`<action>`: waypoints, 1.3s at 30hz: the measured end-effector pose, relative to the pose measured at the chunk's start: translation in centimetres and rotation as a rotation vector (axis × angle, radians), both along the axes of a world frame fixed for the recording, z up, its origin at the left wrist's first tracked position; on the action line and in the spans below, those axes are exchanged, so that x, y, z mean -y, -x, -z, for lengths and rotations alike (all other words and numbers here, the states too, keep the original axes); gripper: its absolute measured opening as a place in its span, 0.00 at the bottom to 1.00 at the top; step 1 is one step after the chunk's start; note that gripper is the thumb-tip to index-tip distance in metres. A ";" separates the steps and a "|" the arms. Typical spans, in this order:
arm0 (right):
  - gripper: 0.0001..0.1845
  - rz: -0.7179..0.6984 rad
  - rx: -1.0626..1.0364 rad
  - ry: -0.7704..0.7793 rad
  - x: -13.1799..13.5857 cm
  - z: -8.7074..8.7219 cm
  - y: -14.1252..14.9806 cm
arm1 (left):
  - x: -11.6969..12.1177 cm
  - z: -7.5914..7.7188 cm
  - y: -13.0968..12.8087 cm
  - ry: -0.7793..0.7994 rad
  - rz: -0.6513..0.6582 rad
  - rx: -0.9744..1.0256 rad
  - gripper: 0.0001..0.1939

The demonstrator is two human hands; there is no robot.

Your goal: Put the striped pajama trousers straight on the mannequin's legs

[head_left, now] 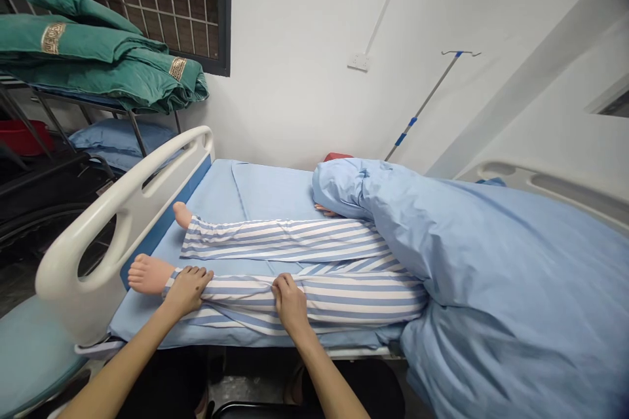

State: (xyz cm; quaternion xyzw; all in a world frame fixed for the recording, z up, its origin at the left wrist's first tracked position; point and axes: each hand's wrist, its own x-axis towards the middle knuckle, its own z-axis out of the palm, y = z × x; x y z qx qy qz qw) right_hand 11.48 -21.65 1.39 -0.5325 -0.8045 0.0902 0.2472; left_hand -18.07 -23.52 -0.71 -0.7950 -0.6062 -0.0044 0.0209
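Observation:
A manikin lies on the bed in blue-and-white striped pajama trousers (354, 298), its legs straight and slightly apart. My left hand (189, 291) is wrapped over the near trouser leg just above the ankle, beside the smooth bare foot (150, 275). Around the knee of the same leg, my right hand (291, 304) grips the striped cloth with bent fingers, and the fabric creases there. The far foot (182, 215) sticks out of its cuff. A light blue quilt (491, 262) covers the upper body; part of a manikin hand (325, 211) shows at its edge.
A white footboard (125, 200) stands at the left. Behind it are green folded bedding (113, 65) on a rack and a wheelchair (54, 203). An IV pole (422, 108) rises by the wall. The blue sheet's near edge (236, 340) lies before me.

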 end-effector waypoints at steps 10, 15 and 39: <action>0.07 -0.105 -0.048 0.040 0.4 -2.3 2.8 | 0.0 -0.6 -0.6 0.028 -0.043 -0.023 0.26; 0.08 -0.097 -0.059 0.072 0.4 -1.9 1.4 | 0.0 -0.6 -0.5 0.012 -0.038 -0.049 0.25; 0.18 -0.088 0.084 -0.041 -1.1 0.4 -4.0 | 6.2 3.7 0.9 -0.099 -0.907 1.171 0.17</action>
